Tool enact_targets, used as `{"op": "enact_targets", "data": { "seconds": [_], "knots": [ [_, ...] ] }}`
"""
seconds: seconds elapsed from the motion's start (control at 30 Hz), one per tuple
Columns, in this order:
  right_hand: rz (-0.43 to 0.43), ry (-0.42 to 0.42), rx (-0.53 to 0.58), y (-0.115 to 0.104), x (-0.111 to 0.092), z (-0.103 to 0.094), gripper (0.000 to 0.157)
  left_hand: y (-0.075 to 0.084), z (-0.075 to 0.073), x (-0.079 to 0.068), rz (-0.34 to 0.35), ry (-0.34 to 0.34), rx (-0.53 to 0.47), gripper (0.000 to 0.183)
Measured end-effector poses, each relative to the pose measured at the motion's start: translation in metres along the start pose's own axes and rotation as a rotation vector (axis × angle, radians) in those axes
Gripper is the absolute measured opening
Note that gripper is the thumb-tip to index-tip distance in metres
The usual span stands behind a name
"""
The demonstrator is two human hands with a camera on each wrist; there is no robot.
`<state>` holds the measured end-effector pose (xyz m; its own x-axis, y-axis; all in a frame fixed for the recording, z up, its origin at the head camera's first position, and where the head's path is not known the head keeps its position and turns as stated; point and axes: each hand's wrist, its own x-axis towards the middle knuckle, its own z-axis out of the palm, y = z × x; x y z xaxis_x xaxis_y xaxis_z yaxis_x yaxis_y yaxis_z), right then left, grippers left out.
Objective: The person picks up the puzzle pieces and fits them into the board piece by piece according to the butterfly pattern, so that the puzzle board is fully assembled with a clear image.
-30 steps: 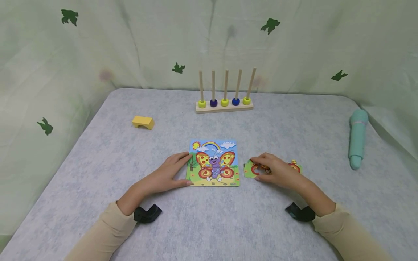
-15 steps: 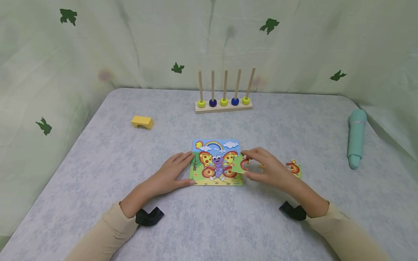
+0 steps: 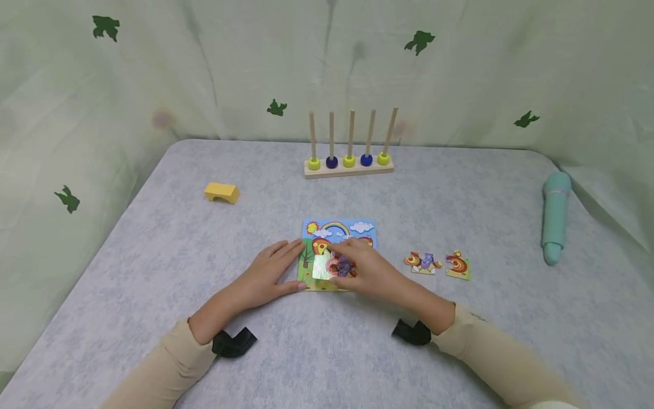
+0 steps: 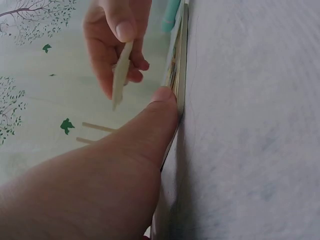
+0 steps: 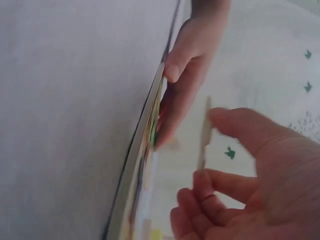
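A square puzzle board (image 3: 347,225) with a picture of a sun, rainbow and butterfly lies mid-table. My left hand (image 3: 271,271) rests at its left side, fingers extended and thumb touching the near-left edge. Over the board my right hand (image 3: 377,271) pinches a green-and-red puzzle piece (image 3: 322,266) between thumb and fingers. Seen edge-on in the left wrist view, that puzzle piece (image 4: 120,80) is held above the board. The right wrist view shows a gap between the piece (image 5: 206,132) and the board (image 5: 142,145). My right hand covers much of the butterfly.
Two loose puzzle pieces, one with a purple figure (image 3: 423,263) and one with a red spiral (image 3: 458,265), lie right of the board. Behind stands a wooden peg rack (image 3: 349,168) with beads. A yellow arch block (image 3: 222,192) is back left, a teal microphone-shaped toy (image 3: 556,218) far right.
My right hand has picked up a puzzle piece from the right of the board and carried it left over the board. The left hand stays at the board's left edge; the board has shifted slightly right.
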<state>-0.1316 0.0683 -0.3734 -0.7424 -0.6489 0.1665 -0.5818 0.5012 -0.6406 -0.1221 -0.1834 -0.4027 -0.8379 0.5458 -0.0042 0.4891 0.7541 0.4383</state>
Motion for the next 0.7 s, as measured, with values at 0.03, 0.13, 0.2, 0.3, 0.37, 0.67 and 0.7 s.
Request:
{"op": "enact_targets", "data": {
  "seconds": [0.03,0.13,0.2,0.3,0.37,0.67,0.7],
  "knots": [
    [0.006,-0.012,-0.002,0.001,0.002,0.002,0.057,0.000,0.000,0.000,0.002,0.001,0.001,0.079],
    [0.036,-0.050,0.006,0.006,0.007,0.009,0.056,0.001,-0.001,0.000,0.007,-0.001,0.007,0.079],
    [0.049,-0.069,0.018,0.008,0.009,0.012,0.054,0.001,-0.001,0.000,0.015,-0.001,0.008,0.079],
    [0.061,-0.088,0.014,0.009,0.010,0.015,0.054,-0.002,-0.003,0.000,0.046,0.009,0.006,0.079],
    [0.052,-0.092,-0.009,0.010,0.012,0.016,0.054,-0.005,-0.004,0.001,0.076,0.020,0.000,0.078],
    [0.078,-0.117,-0.090,0.009,0.016,0.020,0.055,-0.006,-0.010,0.000,0.189,0.028,-0.015,0.054],
    [0.080,-0.116,-0.090,0.009,0.017,0.020,0.055,-0.005,-0.010,0.000,0.198,0.027,-0.013,0.052]
  ]
}}
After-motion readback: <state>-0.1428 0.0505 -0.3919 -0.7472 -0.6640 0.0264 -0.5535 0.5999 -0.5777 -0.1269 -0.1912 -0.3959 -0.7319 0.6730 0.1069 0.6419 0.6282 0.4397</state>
